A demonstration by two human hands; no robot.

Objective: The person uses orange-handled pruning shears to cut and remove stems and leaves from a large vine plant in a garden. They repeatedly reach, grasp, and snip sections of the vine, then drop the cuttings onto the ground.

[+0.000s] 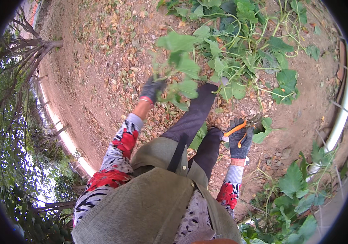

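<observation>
My left hand (pixel 152 88), in a dark grey work glove, grips a leafy green vine piece (pixel 187 68) at its stem side. Its broad leaves are blurred and hang out to the right of the hand, above the leaf litter. In my right hand (pixel 238 148), gloved alike, lies a pair of pruning shears (pixel 234 131) with orange handles. The dark blades point away to the upper right, and I cannot tell whether they are closed. Just beside them is a lobed leaf (pixel 264 132). A tangle of squash-like vines (pixel 244 55) spreads over the ground ahead of my feet.
Dry brown leaves (pixel 125 45) cover much of the bare soil. More vines (pixel 294 186) grow at the lower right, near a pale pipe-like edge (pixel 340 119) and thin wires. Leaning tree branches (pixel 36 45) stand on the left, before a white border strip (pixel 67 137).
</observation>
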